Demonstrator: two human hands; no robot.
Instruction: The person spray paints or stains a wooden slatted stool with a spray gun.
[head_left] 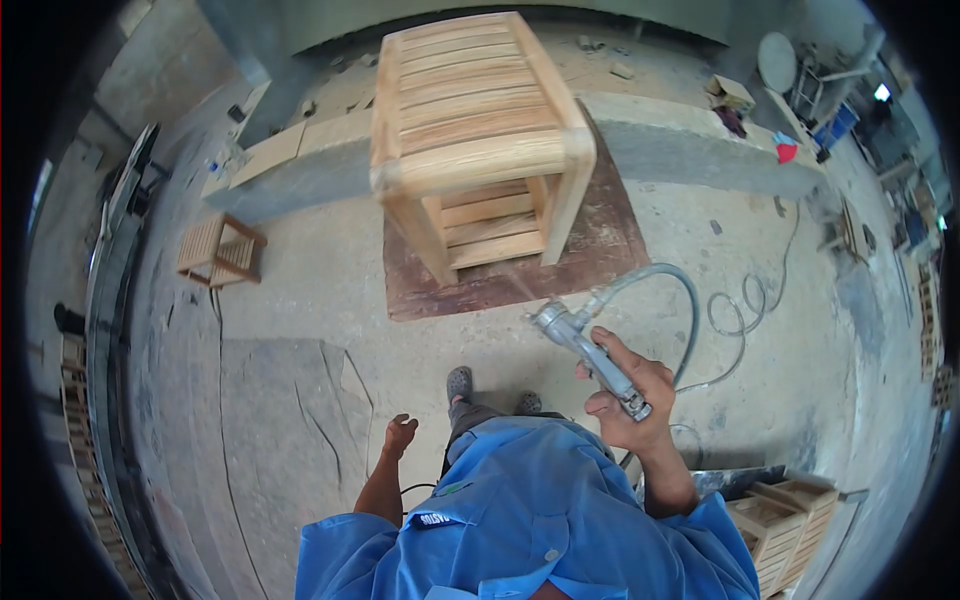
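My right hand (pixel 640 400) is wrapped round the handle of a metal spray gun (pixel 590 355). The gun's nozzle points up and left, and a faint streak of spray shows in front of it. Beyond the nozzle stands a slatted wooden stool (pixel 485 155) with a lower slatted shelf (pixel 490 225). The stool rests on a worn reddish-brown board (pixel 430 300). A grey hose (pixel 690 310) loops from the gun towards the right. My left hand (pixel 400 435) hangs low at my side, fingers curled in, with nothing seen in it.
A smaller slatted stool (pixel 220 250) stands on the floor at left. More slatted wooden furniture (pixel 785 530) is close by at lower right. Thin hose coils (pixel 740 315) lie on the floor. A low concrete ledge (pixel 690 150) runs behind the board; a dark sheet (pixel 290 390) covers floor at left.
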